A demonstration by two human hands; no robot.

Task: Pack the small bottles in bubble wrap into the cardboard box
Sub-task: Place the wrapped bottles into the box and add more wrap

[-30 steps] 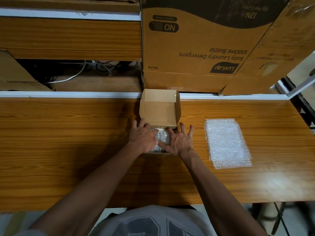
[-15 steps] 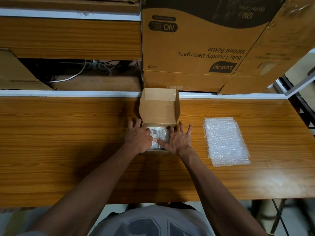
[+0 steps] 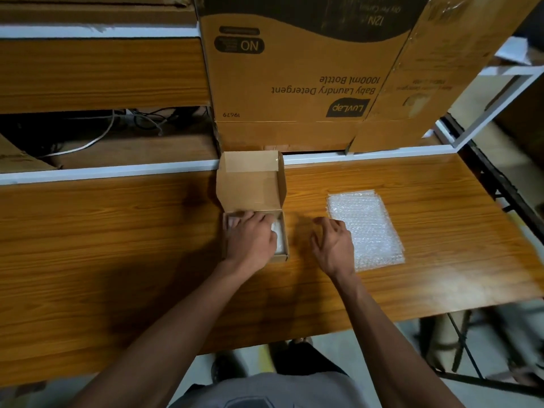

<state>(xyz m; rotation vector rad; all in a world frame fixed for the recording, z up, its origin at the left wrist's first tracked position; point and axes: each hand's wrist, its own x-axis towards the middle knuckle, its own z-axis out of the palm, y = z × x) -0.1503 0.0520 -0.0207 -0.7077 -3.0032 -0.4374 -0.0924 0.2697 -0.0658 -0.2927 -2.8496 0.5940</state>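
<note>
big upside-down carton (image 3: 297, 81) well beyond both hands, print readable: "luvlap", "baby laundry detergent", "1000ml bottle", "12n", "no", and the number 19679. the wooden table (image 3: 117, 260) runs under everything. out past the right hand's knuckles lies the stack of bubble wrap sheets (image 3: 365, 228), flat, its near-left edge just beside that hand.

now the change — half a second ago both hands were pressed over the small cardboard box (image 3: 253, 201), and the right hand (image 3: 334, 245) has come away; it now hangs over bare table between box and sheets, fingers loosely curled, holding nothing. the left hand (image 3: 250, 240) stays down in the box's open tray, fingers curled onto the wrapped bundle (image 3: 279, 240) — only a pale sliver shows to the right of its knuckles, so the bottles themselves can't be made out. the box lid stands upright just beyond the fingertips.
</note>
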